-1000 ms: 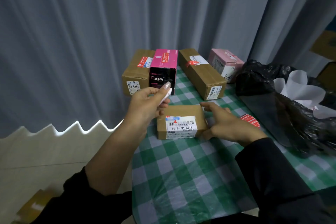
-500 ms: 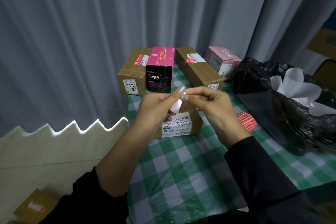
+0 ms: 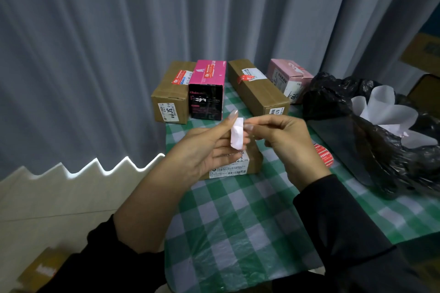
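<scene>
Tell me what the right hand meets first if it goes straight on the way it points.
The right hand meets the white paper slip it pinches, then likely the left hand behind it.

We saw a person in dark clothing with both hands bare. The left hand [image 3: 204, 147] had long, neatly shaped nails with a pale, glossy finish, and the right hand [image 3: 292, 145] had nails of the same kind. The left sleeve [image 3: 95, 264] was plain black and ended near the elbow, so the forearm showed bare. The right sleeve [image 3: 345, 233] was of the same black fabric, loose and softly creased, and it reached the wrist.
</scene>
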